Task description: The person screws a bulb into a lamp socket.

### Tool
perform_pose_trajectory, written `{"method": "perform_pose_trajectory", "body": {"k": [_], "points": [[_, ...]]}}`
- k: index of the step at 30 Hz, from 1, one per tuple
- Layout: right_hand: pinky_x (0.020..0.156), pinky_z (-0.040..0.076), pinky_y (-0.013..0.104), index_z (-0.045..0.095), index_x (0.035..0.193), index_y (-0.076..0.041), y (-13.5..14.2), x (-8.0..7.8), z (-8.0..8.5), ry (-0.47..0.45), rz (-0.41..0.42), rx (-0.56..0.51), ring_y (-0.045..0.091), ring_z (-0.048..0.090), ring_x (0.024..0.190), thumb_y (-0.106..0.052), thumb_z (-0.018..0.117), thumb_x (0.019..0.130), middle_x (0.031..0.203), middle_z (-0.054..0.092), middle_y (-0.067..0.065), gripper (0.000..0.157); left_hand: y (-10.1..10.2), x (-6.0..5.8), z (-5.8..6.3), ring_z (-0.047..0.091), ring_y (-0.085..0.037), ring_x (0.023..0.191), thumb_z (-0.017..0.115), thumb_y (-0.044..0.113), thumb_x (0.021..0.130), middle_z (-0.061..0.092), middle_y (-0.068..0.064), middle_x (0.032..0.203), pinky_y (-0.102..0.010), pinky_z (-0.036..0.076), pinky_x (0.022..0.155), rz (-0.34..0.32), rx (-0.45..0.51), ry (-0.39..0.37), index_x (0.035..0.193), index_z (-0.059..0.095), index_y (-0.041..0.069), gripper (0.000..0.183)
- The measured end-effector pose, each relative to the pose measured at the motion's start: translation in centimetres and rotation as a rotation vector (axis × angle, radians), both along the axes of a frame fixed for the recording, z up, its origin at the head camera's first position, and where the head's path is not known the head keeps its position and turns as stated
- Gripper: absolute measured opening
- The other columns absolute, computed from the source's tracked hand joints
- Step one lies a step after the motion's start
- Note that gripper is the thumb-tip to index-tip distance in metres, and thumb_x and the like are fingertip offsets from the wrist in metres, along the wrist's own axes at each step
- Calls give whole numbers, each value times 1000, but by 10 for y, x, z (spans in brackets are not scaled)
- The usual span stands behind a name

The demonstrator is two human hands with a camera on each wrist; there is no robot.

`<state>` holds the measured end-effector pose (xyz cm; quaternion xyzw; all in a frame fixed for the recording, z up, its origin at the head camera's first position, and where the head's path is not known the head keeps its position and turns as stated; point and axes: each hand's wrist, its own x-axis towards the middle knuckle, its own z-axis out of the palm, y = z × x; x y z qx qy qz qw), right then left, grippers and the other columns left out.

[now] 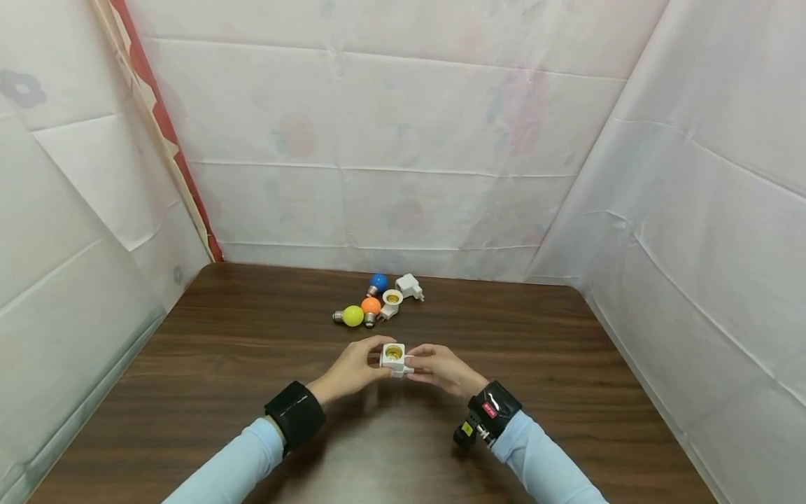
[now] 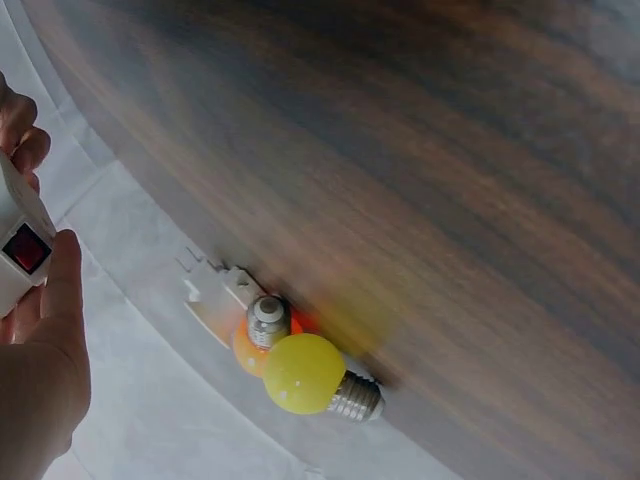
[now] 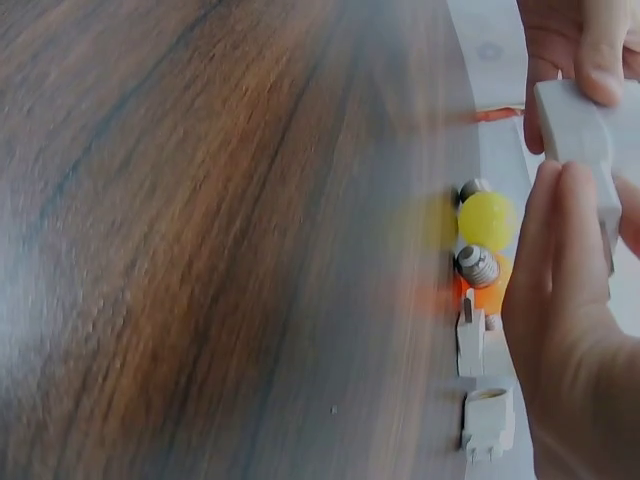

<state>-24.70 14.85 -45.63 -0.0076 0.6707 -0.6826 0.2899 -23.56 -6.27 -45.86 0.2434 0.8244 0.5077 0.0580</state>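
Observation:
A white plug-in bulb socket [image 1: 393, 358] with a brass-coloured screw opening facing up is held between both hands near the middle of the table. My left hand [image 1: 355, 367] grips its left side with fingers and thumb. From the right, my right hand [image 1: 443, 369] pinches its other side. A dark red rocker switch [image 2: 26, 248] shows on the socket in the left wrist view. Beyond the hands lie a yellow bulb [image 1: 353, 316], an orange bulb [image 1: 371, 306] and a blue bulb [image 1: 378, 281], all with metal screw bases.
Beside the bulbs lie a round-mouthed white socket [image 1: 392, 299] and another white plug-in socket [image 1: 409, 286] with its prongs pointing right. The brown wood-grain table [image 1: 264, 308] is bordered by white cloth [image 1: 403, 140] at the back and both sides.

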Motion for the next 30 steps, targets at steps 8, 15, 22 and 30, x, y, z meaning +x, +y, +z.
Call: {"method": "perform_pose_trajectory", "body": {"k": [8, 15, 22, 30], "points": [[82, 52, 26, 52, 112, 6, -4, -2, -1, 6, -41, -16, 15, 62, 84, -8, 60, 88, 103, 53, 14, 30, -6, -6, 4, 55, -30, 110, 71, 15, 80, 56, -15, 121, -42, 50, 87, -44, -7, -38, 133, 44, 4, 60], [81, 53, 26, 55, 108, 6, -1, -8, -5, 1, -109, -29, 17, 62, 85, -9, 62, 87, 107, 53, 17, 27, -29, -40, 16, 44, -39, 122, 71, 12, 79, 40, -22, 138, -47, 42, 97, 24, -42, -95, 141, 27, -2, 76], [81, 53, 27, 56, 106, 5, 1, -9, -5, 0, -120, -46, 18, 62, 87, -7, 60, 88, 114, 51, 18, 22, -41, -83, 9, 52, -32, 114, 70, 8, 79, 53, -15, 125, -47, 44, 94, 195, -581, 314, 126, 53, 1, 51], [83, 53, 28, 54, 109, 6, -6, -5, -4, -14, -82, -56, 18, 62, 87, -9, 61, 88, 112, 52, 17, 27, -39, -85, -15, 60, -30, 96, 73, 5, 74, 60, -14, 108, -40, 54, 73, 247, -814, 477, 111, 62, 1, 38]]}}
